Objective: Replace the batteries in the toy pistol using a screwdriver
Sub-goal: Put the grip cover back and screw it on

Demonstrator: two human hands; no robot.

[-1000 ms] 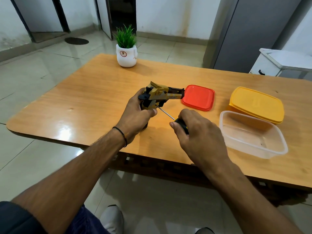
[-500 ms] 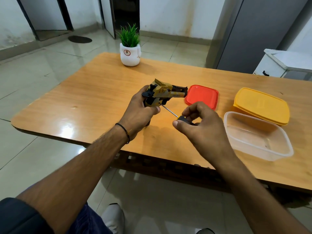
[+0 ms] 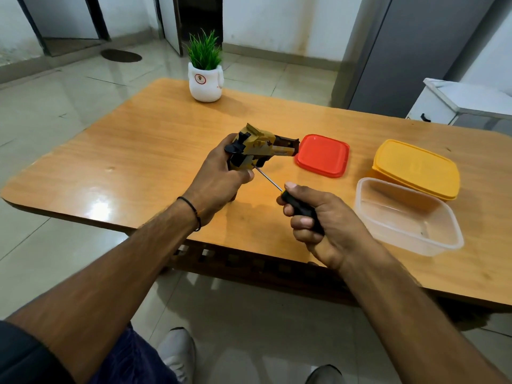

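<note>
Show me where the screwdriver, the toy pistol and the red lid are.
screwdriver (image 3: 297, 204), head view, on its black handle.
toy pistol (image 3: 263, 145), head view, on its yellow body.
red lid (image 3: 322, 155), head view, on its flat middle.

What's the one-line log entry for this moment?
left hand: grips toy pistol | right hand: grips screwdriver, tip at pistol's underside | batteries: none visible

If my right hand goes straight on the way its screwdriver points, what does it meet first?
Probably the toy pistol in your left hand; the screwdriver tip seems to touch its grip.
</note>
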